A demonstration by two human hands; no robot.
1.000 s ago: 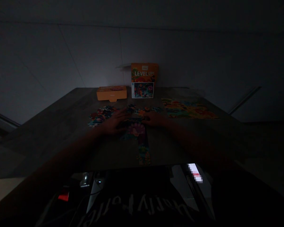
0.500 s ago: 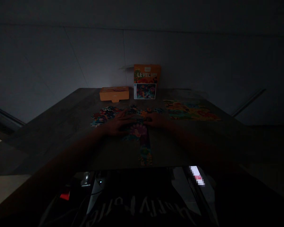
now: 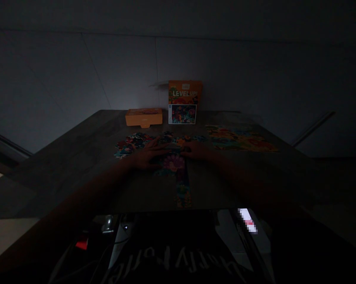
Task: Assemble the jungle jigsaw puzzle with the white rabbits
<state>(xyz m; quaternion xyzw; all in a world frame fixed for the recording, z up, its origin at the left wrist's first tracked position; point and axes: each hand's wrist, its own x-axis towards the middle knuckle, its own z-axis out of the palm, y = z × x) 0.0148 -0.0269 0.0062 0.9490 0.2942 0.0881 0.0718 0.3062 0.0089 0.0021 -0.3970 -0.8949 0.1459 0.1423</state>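
At the left, on the dark surface (image 3: 77, 144), I see a heap of loose puzzle pieces (image 3: 130, 145), and behind it lies an orange box (image 3: 144, 118). Just beside the heap is the left hand (image 3: 144, 157); its fingers are spread apart and close on nothing that I can see. To its right, between the two hands, lies the joined puzzle section (image 3: 174, 162). Its long axis runs from the hands toward the person's body, with a narrow strip (image 3: 183, 192) at the near end. Behind stands an upright box (image 3: 183, 94). The right hand (image 3: 195, 151) is at the section's far right corner, with bent fingers; whether this grip pinches a piece, I cannot tell in such darkness. Neither hand is clearly nearer to the section. Farther right lies a flat colourful picture (image 3: 243, 139).
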